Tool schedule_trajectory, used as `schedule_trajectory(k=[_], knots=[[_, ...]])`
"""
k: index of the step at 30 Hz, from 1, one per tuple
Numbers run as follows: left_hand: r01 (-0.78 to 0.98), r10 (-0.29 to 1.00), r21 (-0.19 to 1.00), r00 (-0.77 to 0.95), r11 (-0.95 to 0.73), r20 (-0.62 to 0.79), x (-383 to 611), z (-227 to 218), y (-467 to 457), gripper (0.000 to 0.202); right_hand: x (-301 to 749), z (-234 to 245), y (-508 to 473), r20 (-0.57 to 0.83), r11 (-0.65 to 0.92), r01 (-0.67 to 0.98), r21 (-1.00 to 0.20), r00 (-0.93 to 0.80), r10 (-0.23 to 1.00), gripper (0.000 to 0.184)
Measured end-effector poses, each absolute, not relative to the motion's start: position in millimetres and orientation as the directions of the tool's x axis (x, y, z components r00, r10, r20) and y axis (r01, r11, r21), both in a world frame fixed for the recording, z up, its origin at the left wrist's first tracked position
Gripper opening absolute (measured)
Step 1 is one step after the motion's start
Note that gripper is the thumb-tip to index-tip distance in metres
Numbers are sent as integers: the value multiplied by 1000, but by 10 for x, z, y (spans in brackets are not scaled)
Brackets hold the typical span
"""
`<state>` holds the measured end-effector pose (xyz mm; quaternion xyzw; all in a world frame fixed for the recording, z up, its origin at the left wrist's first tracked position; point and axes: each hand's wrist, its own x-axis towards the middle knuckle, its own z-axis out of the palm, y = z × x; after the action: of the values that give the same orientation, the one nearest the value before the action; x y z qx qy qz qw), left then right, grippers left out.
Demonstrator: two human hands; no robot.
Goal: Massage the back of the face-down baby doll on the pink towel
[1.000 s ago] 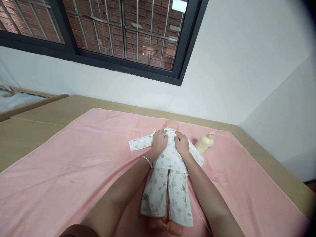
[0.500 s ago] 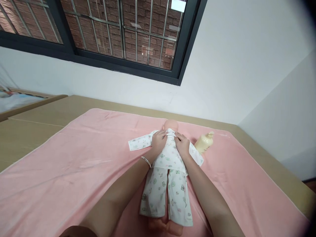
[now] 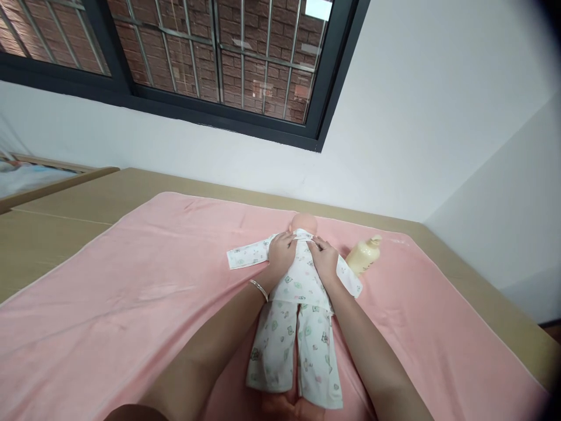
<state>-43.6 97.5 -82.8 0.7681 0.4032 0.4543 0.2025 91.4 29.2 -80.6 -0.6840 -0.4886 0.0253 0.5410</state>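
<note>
A baby doll [image 3: 304,223] lies on a pink blanket, its head toward the wall. It wears a white printed long-sleeved top [image 3: 300,277] and matching trousers [image 3: 275,351]; its feet show below the hems. My left hand [image 3: 281,252], a silver bangle on its wrist, rests at one side of the neckline, with bent fingers closed on the top's fabric. On the other side of the chest, my right hand [image 3: 323,257] has its fingers drawn together on the cloth by the collar. My hands cover part of the chest and shoulders. The fingertips are only partly visible.
A pale yellow baby bottle [image 3: 364,255] leans beside the doll's right-hand sleeve. The pink blanket [image 3: 131,280] covers most of a wooden surface [image 3: 87,193]. A white wall and a barred, dark-framed window [image 3: 228,123] stand behind it.
My hands stay at the neckline, with small shifts of the fingers at the collar. The doll and bottle lie nearly as before.
</note>
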Motion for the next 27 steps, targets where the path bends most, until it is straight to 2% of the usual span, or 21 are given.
schedule_trajectory(k=[4, 7, 10, 12, 16, 23, 27], knots=[[487, 794, 631, 303, -604, 527, -423, -852, 1016, 34, 956, -798, 323, 501, -5, 758, -652, 436, 748, 41], [466, 758, 600, 340, -650, 557, -426, -862, 1024, 33, 988, -794, 341, 502, -18, 827, -562, 359, 787, 41], [417, 712, 580, 348, -700, 610, -440, -846, 990, 26, 986, -780, 317, 534, 44, 859, -511, 276, 799, 38], [413, 700, 570, 327, -710, 635, -448, -827, 959, 22, 964, -775, 282, 584, 90, 860, -502, 260, 769, 34], [449, 715, 564, 326, -693, 619, -450, -793, 940, 23, 922, -779, 235, 634, 79, 832, -550, 353, 688, 30], [480, 729, 552, 380, -682, 570, -429, -783, 989, 27, 991, -772, 309, 576, 76, 887, -455, 228, 785, 41], [430, 699, 557, 339, -710, 629, -441, -790, 953, 21, 977, -779, 282, 625, 137, 862, -487, 235, 744, 35]])
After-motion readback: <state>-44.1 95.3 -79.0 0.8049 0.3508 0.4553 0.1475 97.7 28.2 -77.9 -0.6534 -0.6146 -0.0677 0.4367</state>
